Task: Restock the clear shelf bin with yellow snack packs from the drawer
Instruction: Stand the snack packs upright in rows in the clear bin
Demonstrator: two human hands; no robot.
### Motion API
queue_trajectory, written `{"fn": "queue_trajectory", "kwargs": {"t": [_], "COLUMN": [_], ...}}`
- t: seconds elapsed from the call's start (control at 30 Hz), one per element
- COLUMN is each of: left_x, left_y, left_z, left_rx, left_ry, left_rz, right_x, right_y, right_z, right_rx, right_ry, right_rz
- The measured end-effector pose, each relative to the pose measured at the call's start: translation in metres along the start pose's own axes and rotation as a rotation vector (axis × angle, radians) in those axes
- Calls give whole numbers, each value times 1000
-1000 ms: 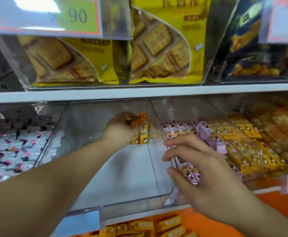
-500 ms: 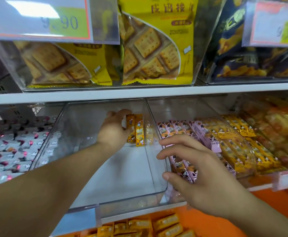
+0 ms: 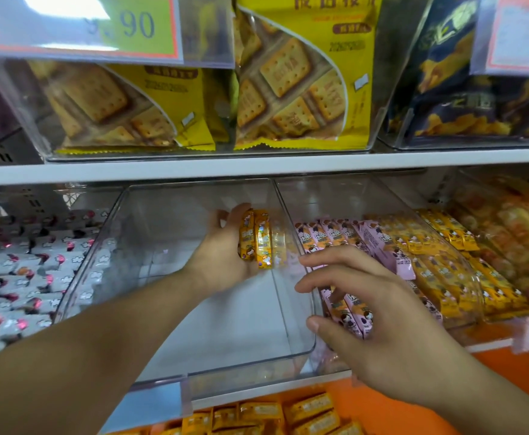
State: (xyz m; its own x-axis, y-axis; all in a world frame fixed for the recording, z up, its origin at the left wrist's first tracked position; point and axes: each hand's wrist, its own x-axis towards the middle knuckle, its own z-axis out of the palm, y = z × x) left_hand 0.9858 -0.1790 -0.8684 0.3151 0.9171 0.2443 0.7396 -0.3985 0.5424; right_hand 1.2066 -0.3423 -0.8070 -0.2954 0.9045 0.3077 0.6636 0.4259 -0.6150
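Reaching deep into the clear shelf bin, the left hand is seen gripping a few yellow snack packs, fingers and thumb curled round them. The packs are held upright against the bin's right wall, above its bare floor. The right hand is positioned at the front right corner of the bin, fingers spread and loosely bent, nothing gripped; contact with the bin wall cannot be confirmed. Pink snack packs and further yellow packs are stored in the adjacent bin. More yellow packs are visible in the orange drawer below the shelf.
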Motion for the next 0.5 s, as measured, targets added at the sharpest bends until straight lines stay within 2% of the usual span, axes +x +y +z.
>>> {"fn": "queue_trajectory", "kwargs": {"t": [0.13,0.5], "left_x": [4,18], "left_y": [-8,-10], "left_z": [6,17], "left_rx": [-42,155], "left_ry": [24,195], "left_rz": [-14,-41], "right_x": [0,0], "right_y": [0,1], "right_z": [0,0], "right_rx": [-3,-11], "right_ry": [-2,-8], "right_rz": [-3,-1]}}
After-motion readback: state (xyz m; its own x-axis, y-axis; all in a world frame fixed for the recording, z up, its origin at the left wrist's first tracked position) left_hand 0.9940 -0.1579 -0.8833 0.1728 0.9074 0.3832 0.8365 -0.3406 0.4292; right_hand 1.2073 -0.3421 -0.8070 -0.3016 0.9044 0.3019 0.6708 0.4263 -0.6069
